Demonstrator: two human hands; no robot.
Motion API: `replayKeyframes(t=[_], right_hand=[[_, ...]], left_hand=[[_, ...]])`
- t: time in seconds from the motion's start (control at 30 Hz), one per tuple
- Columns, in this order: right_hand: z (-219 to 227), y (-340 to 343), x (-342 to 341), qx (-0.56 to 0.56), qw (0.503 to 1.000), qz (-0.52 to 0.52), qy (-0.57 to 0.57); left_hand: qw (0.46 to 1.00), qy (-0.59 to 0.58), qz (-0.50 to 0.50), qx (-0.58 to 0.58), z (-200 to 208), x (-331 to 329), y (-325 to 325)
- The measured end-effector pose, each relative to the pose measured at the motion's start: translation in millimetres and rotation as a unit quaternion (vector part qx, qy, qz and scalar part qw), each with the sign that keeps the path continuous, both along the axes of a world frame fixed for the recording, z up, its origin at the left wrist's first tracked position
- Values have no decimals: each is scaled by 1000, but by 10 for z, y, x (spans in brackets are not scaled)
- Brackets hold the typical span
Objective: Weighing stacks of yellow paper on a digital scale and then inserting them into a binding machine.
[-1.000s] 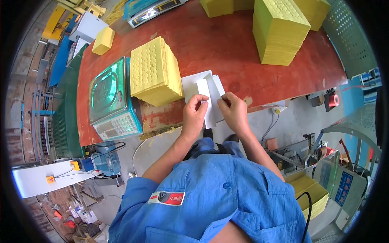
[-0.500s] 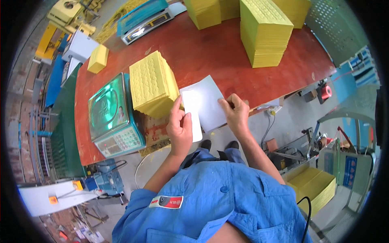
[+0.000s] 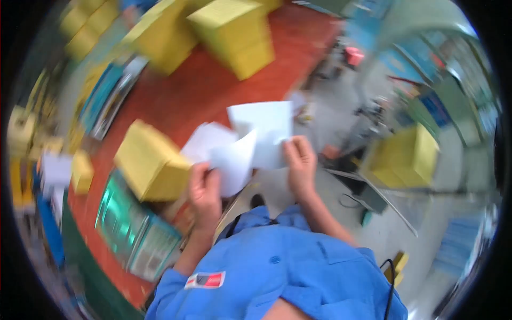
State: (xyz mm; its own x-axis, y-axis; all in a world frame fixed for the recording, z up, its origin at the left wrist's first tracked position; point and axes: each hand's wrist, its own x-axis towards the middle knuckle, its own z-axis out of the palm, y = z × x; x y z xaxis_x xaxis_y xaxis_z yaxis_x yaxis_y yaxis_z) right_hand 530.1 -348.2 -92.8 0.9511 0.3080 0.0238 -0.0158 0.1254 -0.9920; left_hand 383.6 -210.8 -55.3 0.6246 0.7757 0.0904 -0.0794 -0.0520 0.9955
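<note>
My left hand pinches the edge of a white paper sheet that curls upward between my hands. In my right hand, thumb and fingers are closed on the side of another white paper piece, which stands open like a flap. Whether the two pieces join is blurred. Behind my left hand, a further white paper lies on the table's edge. To the left of that hand sits a block of stacked yellow paper, beside a teal weighing scale.
Tall yellow paper stacks stand at the far side of the red table. A second scale is at the far left, with a small yellow block nearer. A yellow-sided box stands off to the right. The picture is motion-blurred.
My view has swung round to the right, so the table and stacks sit further left. The paper in my hands has parted into two raised flaps, and a sheet behind is now visible.
</note>
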Motion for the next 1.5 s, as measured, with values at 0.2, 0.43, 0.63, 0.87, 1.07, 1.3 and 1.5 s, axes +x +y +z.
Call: replayKeyframes(t=[0.2, 0.43, 0.63, 0.87, 1.07, 1.3, 1.5], right_hand=[[-63, -952, -147, 27, 997, -74, 2], [-454, -3144, -418, -182, 957, -217, -58], [-446, -4519, -449, -70, 950, -296, 73], [-306, -5105, -215, 94, 943, -289, 140], [-474, -5077, -91, 175, 912, -299, 219], [-421, -4834, 428, 264, 894, -267, 245], [-567, -4591, 702, 324, 876, -254, 249]], left_hand=[[983, -3, -186, 5, 144, 296, -653], [872, 3, -422, 249, 430, 1125, -2155], [924, -55, -368, -85, 589, 2132, -3354], [959, -32, -280, 16, 86, 3284, -3716], [947, 43, -228, 222, -3, 3406, -3794], [877, 46, -224, 423, 46, 3384, -3815], [868, 44, -231, 437, -38, 3501, -3710]])
